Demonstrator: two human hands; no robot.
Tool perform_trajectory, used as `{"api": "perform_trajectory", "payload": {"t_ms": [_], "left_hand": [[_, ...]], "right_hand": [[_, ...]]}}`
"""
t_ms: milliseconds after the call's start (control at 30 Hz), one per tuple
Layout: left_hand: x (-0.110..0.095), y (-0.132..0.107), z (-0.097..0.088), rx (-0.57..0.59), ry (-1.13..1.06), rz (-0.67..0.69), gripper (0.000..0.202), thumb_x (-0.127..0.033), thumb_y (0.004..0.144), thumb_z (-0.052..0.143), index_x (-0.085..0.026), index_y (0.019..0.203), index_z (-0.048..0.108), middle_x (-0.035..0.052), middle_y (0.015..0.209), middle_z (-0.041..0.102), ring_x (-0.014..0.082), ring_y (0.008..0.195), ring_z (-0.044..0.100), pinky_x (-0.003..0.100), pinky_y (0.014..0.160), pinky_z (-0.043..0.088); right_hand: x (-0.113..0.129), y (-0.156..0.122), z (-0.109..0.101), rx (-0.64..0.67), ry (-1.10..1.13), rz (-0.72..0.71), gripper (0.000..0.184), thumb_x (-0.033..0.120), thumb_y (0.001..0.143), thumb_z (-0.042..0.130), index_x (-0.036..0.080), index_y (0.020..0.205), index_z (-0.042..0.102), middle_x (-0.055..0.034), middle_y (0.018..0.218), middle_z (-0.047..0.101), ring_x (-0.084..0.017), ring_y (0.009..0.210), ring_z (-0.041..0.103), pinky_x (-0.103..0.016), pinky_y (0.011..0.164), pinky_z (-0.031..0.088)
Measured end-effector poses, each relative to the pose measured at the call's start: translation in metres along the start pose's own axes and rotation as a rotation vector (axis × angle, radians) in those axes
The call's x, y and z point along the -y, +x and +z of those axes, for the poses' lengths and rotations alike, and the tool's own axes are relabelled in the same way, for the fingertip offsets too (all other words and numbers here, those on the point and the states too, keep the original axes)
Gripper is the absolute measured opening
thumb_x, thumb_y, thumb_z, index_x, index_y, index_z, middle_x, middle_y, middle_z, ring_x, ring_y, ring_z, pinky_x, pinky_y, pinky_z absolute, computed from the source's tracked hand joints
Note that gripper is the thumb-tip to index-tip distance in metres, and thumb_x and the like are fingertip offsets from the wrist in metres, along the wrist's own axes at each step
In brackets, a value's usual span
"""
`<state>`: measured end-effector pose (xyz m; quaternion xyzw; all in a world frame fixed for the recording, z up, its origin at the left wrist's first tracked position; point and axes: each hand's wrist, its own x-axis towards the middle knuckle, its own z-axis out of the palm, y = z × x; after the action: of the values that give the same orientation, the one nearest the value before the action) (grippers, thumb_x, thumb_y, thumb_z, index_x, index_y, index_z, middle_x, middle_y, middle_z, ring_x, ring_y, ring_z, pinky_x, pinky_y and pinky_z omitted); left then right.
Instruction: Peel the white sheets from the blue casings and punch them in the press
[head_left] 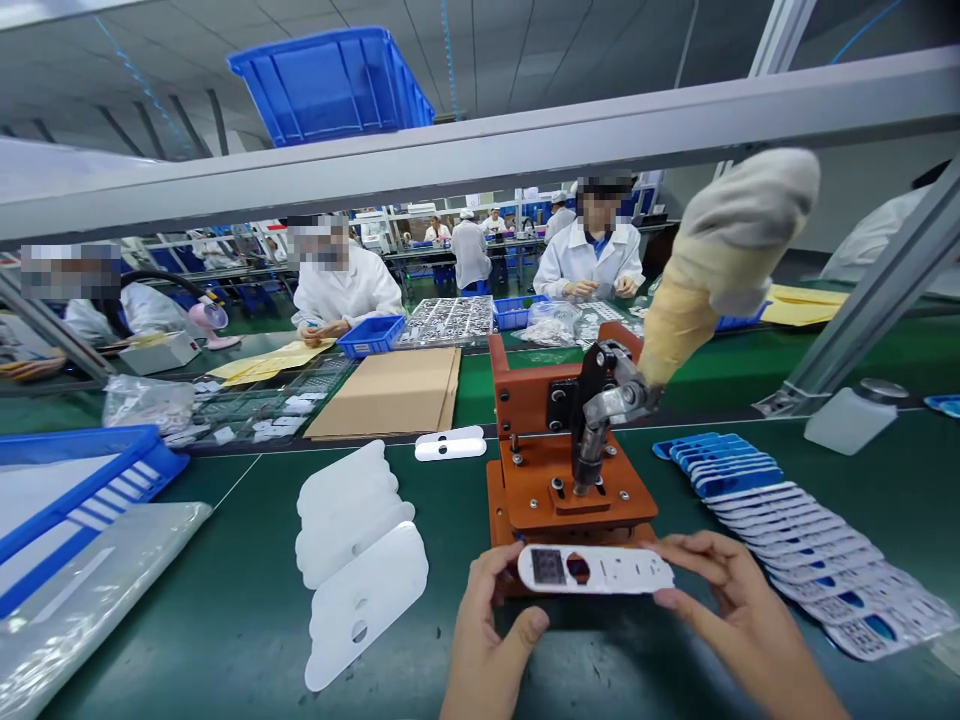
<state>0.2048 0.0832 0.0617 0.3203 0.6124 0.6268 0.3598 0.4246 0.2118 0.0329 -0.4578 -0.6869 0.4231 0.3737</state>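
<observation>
A long white panel with rounded ends point(626, 568), bearing a dark square code and a dark round hole, is in front of the orange-brown press fixture point(574, 500). My right hand point(731, 605) pinches the panel's right end between thumb and fingers. At the left end, my left hand point(499, 625) has its fingertips against or just behind the edge; its thumb is apart, below the panel. Above the fixture's metal toggle clamp point(619, 400) rises a handle wrapped in yellowish and white cloth point(720, 250).
White sheets with scalloped edges point(364, 600) and small white strips point(450, 445) lie left of the fixture. Overlapping blue-and-white panels point(795, 540) fan out at right. A blue basket point(161, 460), brown cardboard point(394, 395) and a white bottle point(855, 418) stand around. Co-workers sit opposite.
</observation>
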Motion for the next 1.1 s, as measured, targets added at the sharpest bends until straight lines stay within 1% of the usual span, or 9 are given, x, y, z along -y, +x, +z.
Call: {"api": "perform_trajectory", "payload": {"t_ms": [200, 367, 467, 567, 767, 833, 933, 1033, 1100], "left_hand": [[-0.005, 0.008, -0.014, -0.117, 0.369, 0.03, 0.038, -0.05, 0.078, 0.057, -0.026, 0.107, 0.059, 0.0084, 0.116, 0.051, 0.0267, 0.105, 0.048, 0.036, 0.081, 0.043], [-0.006, 0.014, -0.014, -0.134, 0.431, 0.095, 0.038, -0.05, 0.081, 0.052, -0.026, 0.109, 0.06, 0.0106, 0.118, 0.049, 0.0294, 0.112, 0.044, 0.027, 0.054, 0.046], [-0.002, 0.018, -0.018, -0.099, 0.505, 0.171, 0.035, -0.045, 0.081, 0.054, -0.028, 0.111, 0.062, 0.0101, 0.117, 0.051, 0.0303, 0.114, 0.043, 0.036, 0.073, 0.05], [0.002, 0.022, -0.021, -0.03, 0.581, 0.207, 0.035, -0.043, 0.083, 0.054, -0.031, 0.115, 0.062, 0.0087, 0.12, 0.052, 0.0312, 0.118, 0.039, 0.049, 0.099, 0.036], [-0.002, 0.021, -0.021, 0.028, 0.685, 0.204, 0.04, -0.046, 0.084, 0.05, -0.033, 0.121, 0.058, 0.008, 0.128, 0.05, 0.0337, 0.123, 0.034, 0.053, 0.101, 0.032], [-0.008, 0.016, -0.039, 0.005, 0.865, 0.225, 0.04, -0.047, 0.084, 0.048, -0.032, 0.12, 0.058, 0.0079, 0.127, 0.052, 0.0345, 0.121, 0.038, 0.055, 0.099, 0.033], [-0.011, 0.005, -0.088, -0.122, 1.196, 0.19, 0.038, -0.047, 0.082, 0.049, -0.029, 0.111, 0.065, 0.0101, 0.12, 0.058, 0.0386, 0.114, 0.045, 0.059, 0.09, 0.038], [-0.001, -0.007, -0.141, -0.205, 1.44, 0.088, 0.038, -0.041, 0.083, 0.048, -0.025, 0.112, 0.065, 0.013, 0.121, 0.059, 0.0405, 0.111, 0.046, 0.058, 0.082, 0.042], [0.009, -0.014, -0.163, -0.19, 1.495, 0.03, 0.037, -0.036, 0.083, 0.046, -0.024, 0.115, 0.063, 0.0131, 0.122, 0.058, 0.039, 0.11, 0.047, 0.053, 0.078, 0.045]], "right_hand": [[0.01, 0.031, -0.005, 0.043, -0.17, 0.033, 0.058, 0.062, 0.07, 0.061, 0.021, 0.106, 0.042, -0.0148, 0.115, 0.062, -0.031, 0.112, 0.056, -0.039, 0.081, 0.056], [0.028, 0.044, 0.008, 0.111, -0.218, 0.042, 0.062, 0.064, 0.072, 0.055, 0.018, 0.113, 0.042, -0.016, 0.124, 0.055, -0.029, 0.111, 0.057, -0.039, 0.084, 0.054], [0.033, 0.043, 0.013, 0.132, -0.249, 0.064, 0.067, 0.064, 0.072, 0.054, 0.019, 0.12, 0.041, -0.0144, 0.124, 0.056, -0.029, 0.109, 0.058, -0.041, 0.087, 0.053], [0.032, 0.041, 0.013, 0.135, -0.227, 0.096, 0.071, 0.066, 0.069, 0.057, 0.019, 0.12, 0.041, -0.0141, 0.126, 0.054, -0.029, 0.112, 0.056, -0.042, 0.089, 0.053], [0.029, 0.038, 0.014, 0.089, -0.206, 0.091, 0.065, 0.065, 0.074, 0.052, 0.019, 0.118, 0.039, -0.0158, 0.121, 0.058, -0.031, 0.112, 0.056, -0.047, 0.092, 0.049], [0.029, 0.036, 0.014, 0.078, -0.21, 0.091, 0.063, 0.065, 0.075, 0.051, 0.019, 0.117, 0.04, -0.016, 0.122, 0.057, -0.031, 0.112, 0.056, -0.047, 0.091, 0.05], [0.028, 0.031, 0.013, 0.0, -0.215, 0.053, 0.059, 0.064, 0.075, 0.05, 0.021, 0.114, 0.04, -0.0155, 0.125, 0.055, -0.031, 0.112, 0.056, -0.045, 0.086, 0.052], [0.024, 0.026, 0.012, -0.08, -0.304, 0.005, 0.055, 0.064, 0.074, 0.05, 0.022, 0.109, 0.043, -0.0133, 0.116, 0.061, -0.032, 0.104, 0.06, -0.045, 0.079, 0.054], [0.022, 0.026, 0.012, -0.085, -0.385, 0.016, 0.055, 0.066, 0.074, 0.048, 0.022, 0.108, 0.044, -0.0123, 0.107, 0.065, -0.032, 0.093, 0.064, -0.045, 0.073, 0.054]]}}
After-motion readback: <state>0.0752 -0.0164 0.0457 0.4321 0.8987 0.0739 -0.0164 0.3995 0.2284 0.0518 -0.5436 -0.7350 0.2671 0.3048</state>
